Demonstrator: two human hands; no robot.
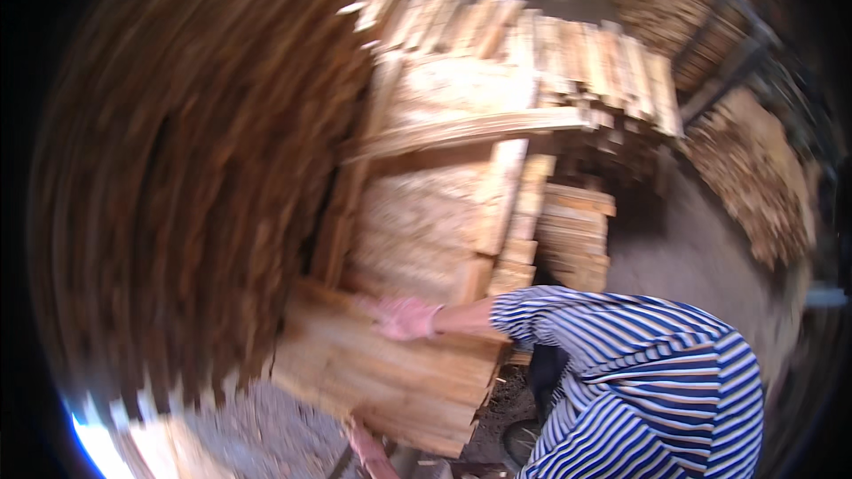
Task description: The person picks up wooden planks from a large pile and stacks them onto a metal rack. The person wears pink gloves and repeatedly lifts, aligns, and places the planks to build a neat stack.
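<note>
A broad bundle of thin wooden boards (382, 368) lies tilted across the lower middle, in front of a timber frame. My right hand (406, 318), in a pink glove, grips the bundle near its far edge; motion smears the fingertips. At the near edge my left hand (368, 448), also pinkish, holds the boards from below, its fingers partly hidden under them. My right arm in a blue-and-white striped sleeve (612, 328) reaches in from the lower right.
A tall, blurred stack of wood (195, 177) fills the left side. Beyond the boards stands a timber frame (470, 129) with pale wood pieces inside. Short slats (612, 62) line its far side. A smaller board stack (572, 235) and a wood pile (754, 173) are at right.
</note>
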